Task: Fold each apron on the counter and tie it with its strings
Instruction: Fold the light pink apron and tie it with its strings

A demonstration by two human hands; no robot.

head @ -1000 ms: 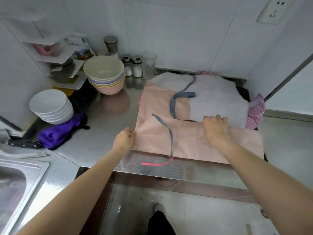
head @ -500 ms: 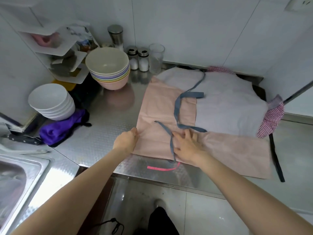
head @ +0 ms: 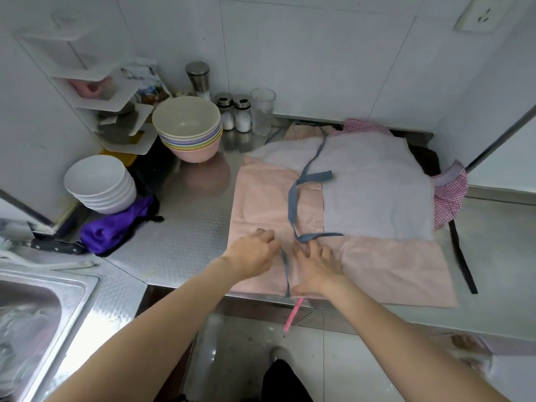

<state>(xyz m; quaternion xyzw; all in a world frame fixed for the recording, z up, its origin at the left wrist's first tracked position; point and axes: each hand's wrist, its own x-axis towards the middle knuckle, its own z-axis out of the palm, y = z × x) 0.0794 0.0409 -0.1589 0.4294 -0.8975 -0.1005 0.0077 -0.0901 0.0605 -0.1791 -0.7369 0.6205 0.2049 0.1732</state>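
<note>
Head view: pink apron (head: 377,268) spread flat on steel counter (head: 185,236), near edge at counter's front lip, lavender apron (head: 374,187) lying over its far part. Blue-grey strap (head: 293,204) trailing down across pink cloth, passing between both hands. Left hand (head: 252,253) blurred, fingers curled at the strap, grip unclear. Right hand (head: 316,268) flat, fingers spread, pressing pink cloth just beside strap. Pink string (head: 293,313) dangling off counter's front.

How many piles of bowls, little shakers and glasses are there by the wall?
Bowl piles: 2
Shakers: 2
Glass: 1
Total: 5
</note>
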